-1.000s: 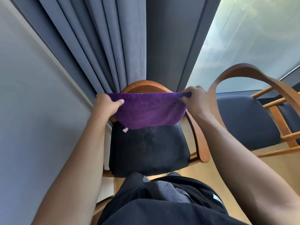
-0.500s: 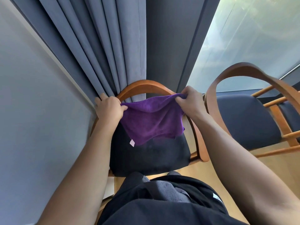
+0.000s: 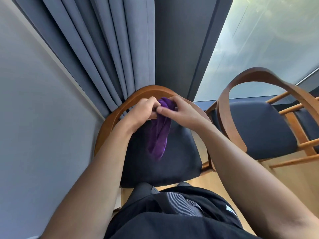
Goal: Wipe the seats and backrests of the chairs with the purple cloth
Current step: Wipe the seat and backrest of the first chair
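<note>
The purple cloth (image 3: 158, 135) hangs folded in a narrow bunch above the dark seat (image 3: 172, 163) of the chair in front of me. My left hand (image 3: 145, 109) and my right hand (image 3: 176, 111) meet at the cloth's top edge, both pinching it, just in front of the curved wooden backrest (image 3: 138, 94). A second chair with a dark seat (image 3: 259, 131) and a bent wooden backrest (image 3: 259, 75) stands to the right.
Grey curtains (image 3: 107, 57) hang right behind the near chair, with a grey wall (image 3: 34, 118) on the left and a window (image 3: 267, 49) at the right. Light wooden floor (image 3: 293, 178) shows between and beside the chairs.
My hands have come together from the two sides of the backrest. The cloth, spread wide before, is now folded into a hanging bunch.
</note>
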Demonstrator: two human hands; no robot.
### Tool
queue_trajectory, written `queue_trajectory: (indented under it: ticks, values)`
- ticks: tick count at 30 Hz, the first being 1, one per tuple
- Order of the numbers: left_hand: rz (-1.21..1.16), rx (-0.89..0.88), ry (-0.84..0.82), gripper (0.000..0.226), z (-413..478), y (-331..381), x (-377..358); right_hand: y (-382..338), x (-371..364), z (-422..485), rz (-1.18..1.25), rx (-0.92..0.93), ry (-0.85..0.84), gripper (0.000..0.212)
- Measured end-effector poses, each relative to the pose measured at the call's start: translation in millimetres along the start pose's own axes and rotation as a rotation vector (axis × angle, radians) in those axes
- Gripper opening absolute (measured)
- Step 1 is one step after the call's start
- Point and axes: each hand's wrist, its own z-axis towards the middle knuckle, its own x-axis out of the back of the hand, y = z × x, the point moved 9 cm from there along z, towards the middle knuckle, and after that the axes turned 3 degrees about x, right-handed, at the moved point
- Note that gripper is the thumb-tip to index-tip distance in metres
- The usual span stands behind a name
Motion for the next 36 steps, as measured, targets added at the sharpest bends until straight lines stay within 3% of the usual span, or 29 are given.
queue_trajectory:
  ticks: [2, 4, 6, 11, 14, 17, 21, 23, 25, 29, 33, 36]
  values:
    - [0.057, -0.037, 0.038, 0.037, -0.7, 3.4, 3.8, 0.4, 0.7, -2.3, -0.028, 0.068, -0.011, 0.036]
    - [0.198, -0.137, 0.259, 0.024, -3.7, 10.8, 23.7, 0.8, 4.2, -3.8, -0.04, 0.107, 0.027, 0.022]
    - [0.393, -0.246, 0.433, 0.017, -11.9, 21.0, 40.1, 0.8, 9.1, -5.6, -0.013, 0.109, 0.061, 0.022]
    - [0.497, -0.227, 0.074, 0.031, -5.3, 4.3, 4.7, -5.8, 24.0, -7.6, 0.105, 0.136, 0.122, 0.029]
    - [0.498, -0.178, 0.084, 0.019, -2.2, -8.4, -1.0, -5.5, 33.5, -8.1, 0.166, 0.129, 0.181, 0.027]
    - [0.567, -0.256, 0.15, 0.01, 0.2, -9.7, -1.6, -0.2, 42.6, -11.3, 0.228, 0.097, 0.257, 0.028]
    - [0.58, -0.142, 0.087, 0.033, 8.0, -24.6, -8.4, 6.9, 49.6, -13.4, 0.302, 0.068, 0.294, 0.028]
    - [0.55, -0.104, 0.036, 0.034, 10.4, -28.4, -11.8, 10.6, 52.0, -13.5, 0.322, 0.065, 0.299, 0.029]
    - [0.572, -0.119, 0.131, 0.026, 11.6, -21.1, -2.3, 15.5, 53.5, -13.0, 0.289, 0.066, 0.299, 0.03]
    - [0.622, -0.218, 0.439, 0.016, 4.7, 5.7, 27.0, 29.4, 60.6, -9.4, -0.03, 0.014, 0.305, 0.032]
    - [0.405, -0.283, 0.468, 0.013, 1.7, 19.4, 28.1, 28.9, 55.7, -4.5, -0.039, -0.019, 0.25, 0.038]
    - [0.288, -0.304, 0.432, 0.016, 4.2, 27.4, 29.1, 21.8, 30.5, -3.3, 0.133, -0.007, -0.013, 0.033]
